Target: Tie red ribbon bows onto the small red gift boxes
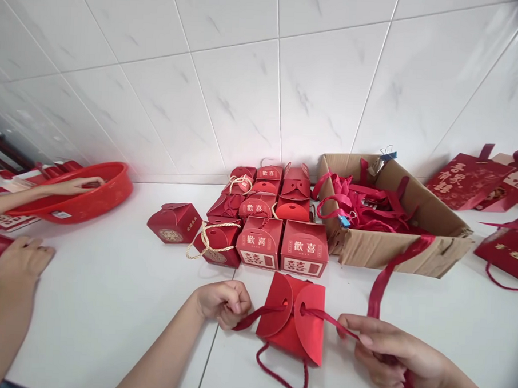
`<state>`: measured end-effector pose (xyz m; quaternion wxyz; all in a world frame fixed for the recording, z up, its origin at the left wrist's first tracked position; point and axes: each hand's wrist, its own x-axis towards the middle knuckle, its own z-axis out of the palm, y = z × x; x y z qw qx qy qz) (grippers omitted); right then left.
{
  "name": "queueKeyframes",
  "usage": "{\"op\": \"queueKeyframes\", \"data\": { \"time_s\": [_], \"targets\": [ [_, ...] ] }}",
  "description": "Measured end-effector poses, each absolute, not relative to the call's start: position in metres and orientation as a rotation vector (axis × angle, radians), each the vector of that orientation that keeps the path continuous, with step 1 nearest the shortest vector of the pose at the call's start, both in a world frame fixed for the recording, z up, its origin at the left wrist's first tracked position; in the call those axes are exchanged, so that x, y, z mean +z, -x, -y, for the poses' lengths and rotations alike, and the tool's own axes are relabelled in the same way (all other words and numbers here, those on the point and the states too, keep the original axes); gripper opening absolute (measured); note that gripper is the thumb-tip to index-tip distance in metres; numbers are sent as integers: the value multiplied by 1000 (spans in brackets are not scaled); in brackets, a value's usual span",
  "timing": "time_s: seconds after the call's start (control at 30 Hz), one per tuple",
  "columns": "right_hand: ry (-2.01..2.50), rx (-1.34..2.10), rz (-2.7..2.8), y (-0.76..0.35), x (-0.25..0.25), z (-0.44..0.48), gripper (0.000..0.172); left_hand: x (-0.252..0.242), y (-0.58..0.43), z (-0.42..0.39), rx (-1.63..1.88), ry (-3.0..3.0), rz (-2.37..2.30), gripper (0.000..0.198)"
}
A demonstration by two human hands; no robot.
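1. The red box (295,328) is set on the white surface (108,302), between the two hands, and the ribbon (333,319) is threaded through the holes of its two flaps and drawn out to both sides.
2. The ribbon's left length is clasped in the left hand (224,301), curled into a fist; its right length is pinched between thumb and fingers of the right hand (389,351). The hands are held well apart.
3. The ribbon is stretched from side to side, roughly along the surface's back edge; which side of the red box is longer cannot be told. The left hand seems to be held slightly nearer to it.
4. The cord handle (281,382) is looped toward the near side; the surface's front edge is not shown.
5. Toward the back edge, room is limited by the grouped boxes (261,242), and at the right rear by the carton (406,252), over whose wall a loose strip (381,285) is draped.
6. More room is left on the left, before a co-worker's hand (26,258) is reached.
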<state>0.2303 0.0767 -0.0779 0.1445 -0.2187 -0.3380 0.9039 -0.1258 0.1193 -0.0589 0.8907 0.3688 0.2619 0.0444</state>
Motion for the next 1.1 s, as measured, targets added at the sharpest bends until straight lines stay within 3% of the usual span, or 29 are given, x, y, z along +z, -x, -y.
{"op": "queueKeyframes", "data": {
  "time_s": [0.33,1.1],
  "targets": [
    [809,2494,974,-233,-86,-74,49,-56,123,-113,148,-841,-606,22],
    [797,2482,1084,-232,-77,-75,50,-52,112,-118,87,-830,-683,21]
  ]
}}
